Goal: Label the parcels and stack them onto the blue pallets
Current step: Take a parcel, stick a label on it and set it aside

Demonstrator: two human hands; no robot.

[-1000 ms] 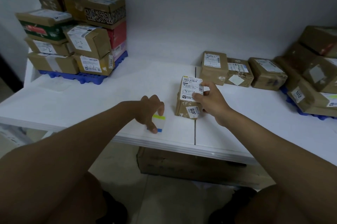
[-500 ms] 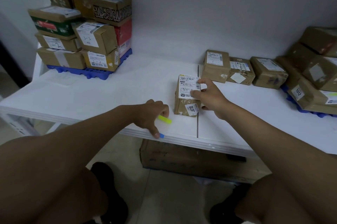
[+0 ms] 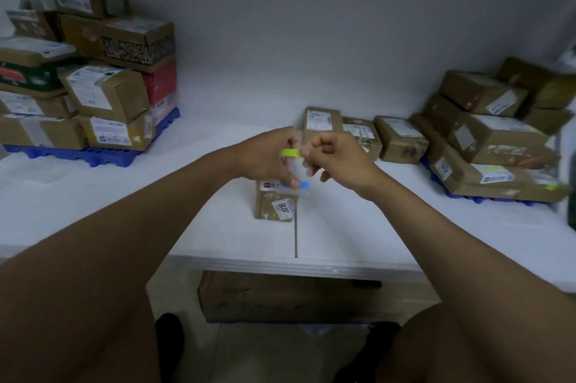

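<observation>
**Label Sheet Lifted Over Waiting Parcel**

Above the white table (image 3: 93, 211), both hands meet over a small brown parcel (image 3: 274, 206) standing near the front edge at six o'clock. Left hand (image 3: 268, 158) pinches a clear label sheet (image 3: 300, 170) carrying a yellow sticker (image 3: 291, 152) and a blue sticker (image 3: 300, 185); right hand (image 3: 333, 155), fingers curled, nips the sheet's upper edge, apparently to peel a sticker. Holding it directly over the parcel likely keeps the transfer short. Unstacked parcels (image 3: 399, 138) wait at one o'clock. Loaded blue pallets sit at ten o'clock (image 3: 93, 156) and three o'clock (image 3: 486, 198).
</observation>
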